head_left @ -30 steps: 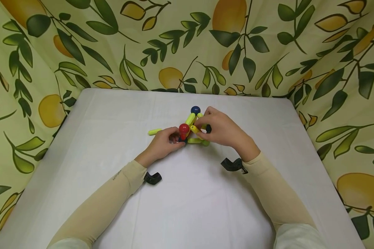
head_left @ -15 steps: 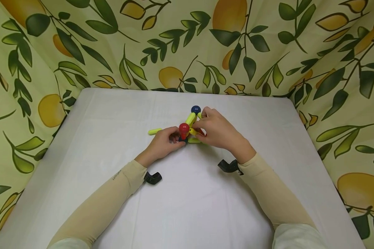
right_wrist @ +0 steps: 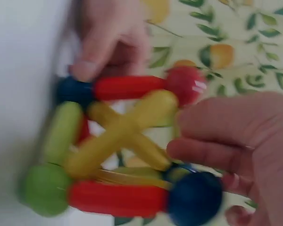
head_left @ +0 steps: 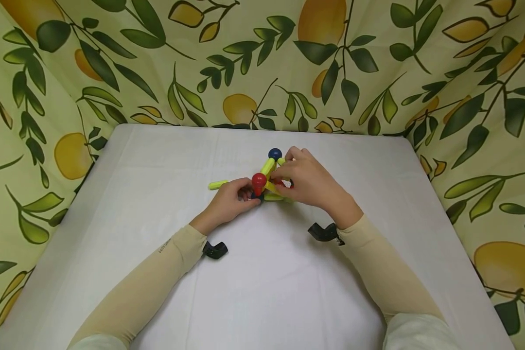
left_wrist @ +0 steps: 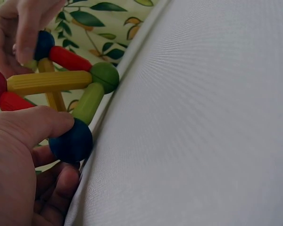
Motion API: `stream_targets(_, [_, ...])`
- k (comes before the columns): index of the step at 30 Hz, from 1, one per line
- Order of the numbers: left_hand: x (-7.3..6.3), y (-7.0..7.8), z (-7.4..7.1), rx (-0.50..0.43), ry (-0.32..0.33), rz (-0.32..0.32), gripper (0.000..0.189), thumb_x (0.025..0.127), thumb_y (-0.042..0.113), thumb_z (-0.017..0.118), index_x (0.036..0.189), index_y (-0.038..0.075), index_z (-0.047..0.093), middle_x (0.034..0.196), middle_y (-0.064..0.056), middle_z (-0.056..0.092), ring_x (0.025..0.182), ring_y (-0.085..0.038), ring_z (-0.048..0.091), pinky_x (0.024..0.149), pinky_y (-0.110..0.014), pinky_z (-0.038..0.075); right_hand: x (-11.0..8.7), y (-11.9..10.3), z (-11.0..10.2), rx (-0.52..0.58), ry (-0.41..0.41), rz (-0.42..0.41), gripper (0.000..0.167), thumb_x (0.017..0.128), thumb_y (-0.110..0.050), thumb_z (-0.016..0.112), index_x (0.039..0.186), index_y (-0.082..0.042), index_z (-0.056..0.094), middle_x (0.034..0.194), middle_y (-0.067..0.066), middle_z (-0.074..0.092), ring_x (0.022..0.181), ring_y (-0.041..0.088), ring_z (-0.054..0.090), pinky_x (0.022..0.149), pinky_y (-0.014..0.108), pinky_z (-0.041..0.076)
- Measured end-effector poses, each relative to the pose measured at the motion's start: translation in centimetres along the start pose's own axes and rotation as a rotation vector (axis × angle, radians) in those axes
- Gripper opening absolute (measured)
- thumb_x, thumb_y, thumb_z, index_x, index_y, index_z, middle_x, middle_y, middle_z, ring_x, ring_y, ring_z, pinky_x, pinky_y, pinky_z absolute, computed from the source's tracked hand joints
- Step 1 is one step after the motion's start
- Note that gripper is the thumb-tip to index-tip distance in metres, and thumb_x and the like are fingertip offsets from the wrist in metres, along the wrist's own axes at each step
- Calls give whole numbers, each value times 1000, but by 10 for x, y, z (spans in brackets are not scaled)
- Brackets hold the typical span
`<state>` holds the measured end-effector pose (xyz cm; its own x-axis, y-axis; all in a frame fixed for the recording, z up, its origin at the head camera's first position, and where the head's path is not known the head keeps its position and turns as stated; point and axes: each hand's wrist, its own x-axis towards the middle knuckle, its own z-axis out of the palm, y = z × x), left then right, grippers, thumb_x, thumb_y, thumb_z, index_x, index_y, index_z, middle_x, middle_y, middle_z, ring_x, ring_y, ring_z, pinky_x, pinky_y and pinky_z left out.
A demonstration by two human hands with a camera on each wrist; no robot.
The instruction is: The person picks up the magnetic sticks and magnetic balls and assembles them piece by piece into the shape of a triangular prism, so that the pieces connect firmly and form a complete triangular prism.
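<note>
A frame of magnetic sticks and balls (head_left: 268,167) stands at the middle of the table. My left hand (head_left: 227,201) grips the dark blue ball (left_wrist: 71,141) at its lower corner, thumb over it and fingers behind. A red stick and red ball (head_left: 259,180) rise from that corner. A yellow stick (right_wrist: 125,132) slants across one side, between the green ball (left_wrist: 105,77) and the red ball. Close beside that stick, my right hand (head_left: 310,177) has loosely bent fingers with nothing seen between them. Another dark blue ball (right_wrist: 195,197) is near its fingers; the right wrist view is blurred.
A loose light green stick (head_left: 218,184) lies left of the frame, beyond the left hand. White cloth covers the table (head_left: 262,272). A curtain with a fruit and leaf print (head_left: 245,63) hangs along the back and sides.
My right hand moved left with the yellow stick, set it against the frame, then drew back slightly right. The stick now spans the frame. The left hand kept its hold.
</note>
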<state>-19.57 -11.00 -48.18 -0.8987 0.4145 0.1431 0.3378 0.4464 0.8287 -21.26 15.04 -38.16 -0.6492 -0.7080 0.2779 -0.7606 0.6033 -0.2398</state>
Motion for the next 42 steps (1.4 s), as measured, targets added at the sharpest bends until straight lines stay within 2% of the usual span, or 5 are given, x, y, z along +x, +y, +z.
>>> stream_targets(6, [2,7,-13,13,-31,-3,33,94,14,85,122,5,72,103,-7,69,90,-22,62,81,-37,55,-20,16,-28,205,208,59,14,96,-12,80,109,-8,82,98,1,75,89,20,61,76,38,50])
stream_targets(12, [8,19,-61,95,-24,-36,30,99,11,78,127,0,74,117,-15,72,99,-26,63,90,-43,54,-49,46,-8,415,384,169,15,98,-1,66,105,-3,78,97,4,76,84,19,60,75,30,47])
stream_targets(17, [7,8,-97,233,-47,-158,26,101,11,75,126,1,76,115,-14,72,104,-31,63,94,-46,51,-63,64,26,611,212,312,15,99,1,70,113,-1,75,106,9,73,93,23,64,84,26,53])
stream_targets(23, [4,-8,-105,291,-143,-210,23,96,11,81,117,3,78,103,-10,72,97,-29,63,90,-44,50,-64,75,54,829,-22,363,26,94,-5,83,119,-3,76,108,12,72,97,30,65,86,29,55])
stream_targets(42, [7,-11,-100,324,-163,-188,14,94,5,83,107,6,78,96,-8,71,92,-27,61,86,-43,49,-60,62,66,666,19,339,16,93,-12,89,108,-11,82,105,3,76,95,24,65,87,37,55])
